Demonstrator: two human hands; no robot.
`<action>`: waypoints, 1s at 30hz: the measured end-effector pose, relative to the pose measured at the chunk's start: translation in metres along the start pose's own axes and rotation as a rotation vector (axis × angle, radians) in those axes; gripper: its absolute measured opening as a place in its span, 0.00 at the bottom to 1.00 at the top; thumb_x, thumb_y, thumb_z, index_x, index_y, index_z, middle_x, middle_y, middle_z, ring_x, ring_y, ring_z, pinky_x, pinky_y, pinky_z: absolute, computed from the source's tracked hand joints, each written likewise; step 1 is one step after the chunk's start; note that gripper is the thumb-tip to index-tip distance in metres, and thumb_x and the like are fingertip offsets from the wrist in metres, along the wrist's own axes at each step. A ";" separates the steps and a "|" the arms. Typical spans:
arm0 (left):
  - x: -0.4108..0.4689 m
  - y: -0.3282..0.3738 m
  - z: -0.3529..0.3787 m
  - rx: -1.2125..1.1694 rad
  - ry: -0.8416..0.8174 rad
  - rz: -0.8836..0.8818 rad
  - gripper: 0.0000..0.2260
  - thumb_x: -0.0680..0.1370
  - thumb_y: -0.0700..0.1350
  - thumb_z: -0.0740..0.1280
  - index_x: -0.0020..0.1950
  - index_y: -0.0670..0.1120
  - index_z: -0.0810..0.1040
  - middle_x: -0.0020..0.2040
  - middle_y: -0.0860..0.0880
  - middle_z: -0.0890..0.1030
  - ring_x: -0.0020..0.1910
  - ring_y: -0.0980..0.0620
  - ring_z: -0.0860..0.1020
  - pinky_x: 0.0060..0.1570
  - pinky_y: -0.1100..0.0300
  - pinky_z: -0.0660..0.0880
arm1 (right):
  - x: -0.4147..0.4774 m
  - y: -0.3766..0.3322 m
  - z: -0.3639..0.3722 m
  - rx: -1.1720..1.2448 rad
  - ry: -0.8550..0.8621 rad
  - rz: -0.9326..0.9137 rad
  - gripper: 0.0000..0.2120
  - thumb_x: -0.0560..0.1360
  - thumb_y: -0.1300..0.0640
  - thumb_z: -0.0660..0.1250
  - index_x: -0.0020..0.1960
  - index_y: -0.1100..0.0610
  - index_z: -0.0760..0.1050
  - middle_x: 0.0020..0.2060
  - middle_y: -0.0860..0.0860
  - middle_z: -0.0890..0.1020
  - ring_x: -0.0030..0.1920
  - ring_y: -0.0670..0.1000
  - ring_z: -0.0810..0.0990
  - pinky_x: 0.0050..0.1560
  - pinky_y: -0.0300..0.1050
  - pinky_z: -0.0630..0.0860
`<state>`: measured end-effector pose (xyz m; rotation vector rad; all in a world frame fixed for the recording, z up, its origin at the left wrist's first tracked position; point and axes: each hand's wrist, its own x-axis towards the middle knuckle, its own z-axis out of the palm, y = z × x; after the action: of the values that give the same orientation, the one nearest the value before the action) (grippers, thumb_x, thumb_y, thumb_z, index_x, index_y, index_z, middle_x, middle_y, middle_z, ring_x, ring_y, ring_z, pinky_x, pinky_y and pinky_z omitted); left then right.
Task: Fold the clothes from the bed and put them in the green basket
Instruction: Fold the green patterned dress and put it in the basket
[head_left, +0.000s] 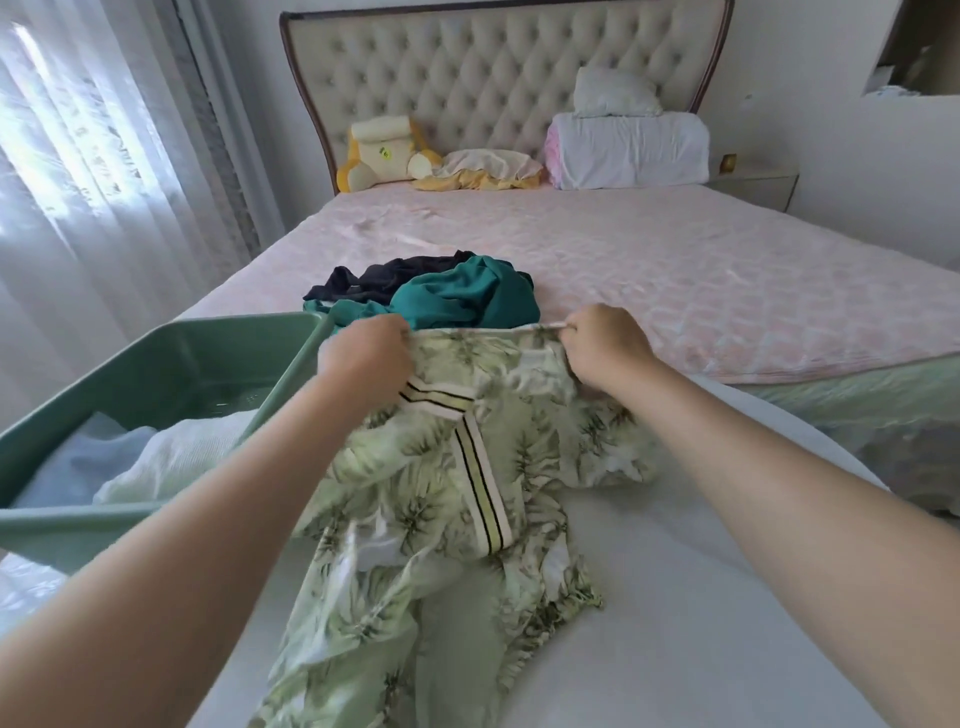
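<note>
My left hand (363, 349) and right hand (605, 345) both pinch the top edge of the shirt (467, 467); the rest hangs below my hold. It looks bunched, I think, so I'd pull it flat first. The basket (156, 338) sits just left.

Sheer curtains (104, 171) left, daylight through — tufted cream headboard (493, 78), white walls (831, 130), nightstand (753, 184) right.

Bare forearms up to frame edge; left hand (363, 349), right hand (607, 344) bare too
</note>
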<state>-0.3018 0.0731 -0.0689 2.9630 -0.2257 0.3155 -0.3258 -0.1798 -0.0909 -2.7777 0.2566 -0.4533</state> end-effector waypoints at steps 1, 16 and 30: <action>0.013 -0.002 0.002 0.037 0.008 -0.028 0.12 0.76 0.36 0.58 0.54 0.49 0.74 0.50 0.47 0.80 0.46 0.44 0.77 0.42 0.53 0.74 | 0.012 -0.009 0.004 0.080 0.004 -0.025 0.16 0.81 0.60 0.56 0.38 0.58 0.76 0.36 0.53 0.78 0.40 0.58 0.77 0.31 0.44 0.65; 0.125 0.009 0.114 0.056 -0.404 0.181 0.19 0.77 0.53 0.65 0.68 0.57 0.72 0.62 0.51 0.78 0.55 0.47 0.76 0.48 0.55 0.74 | 0.123 -0.026 0.096 0.268 -0.507 -0.165 0.26 0.77 0.58 0.59 0.75 0.49 0.69 0.73 0.46 0.71 0.72 0.50 0.70 0.69 0.47 0.69; 0.118 -0.008 0.097 0.098 0.077 0.215 0.22 0.73 0.36 0.65 0.65 0.51 0.72 0.65 0.47 0.68 0.63 0.45 0.67 0.62 0.52 0.64 | 0.102 -0.004 0.109 -0.218 -0.325 -0.130 0.36 0.69 0.51 0.68 0.74 0.51 0.57 0.66 0.55 0.64 0.67 0.59 0.64 0.63 0.54 0.70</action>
<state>-0.1669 0.0494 -0.1377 3.0187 -0.5355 0.4786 -0.1937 -0.1692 -0.1591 -3.0349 0.0512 0.0036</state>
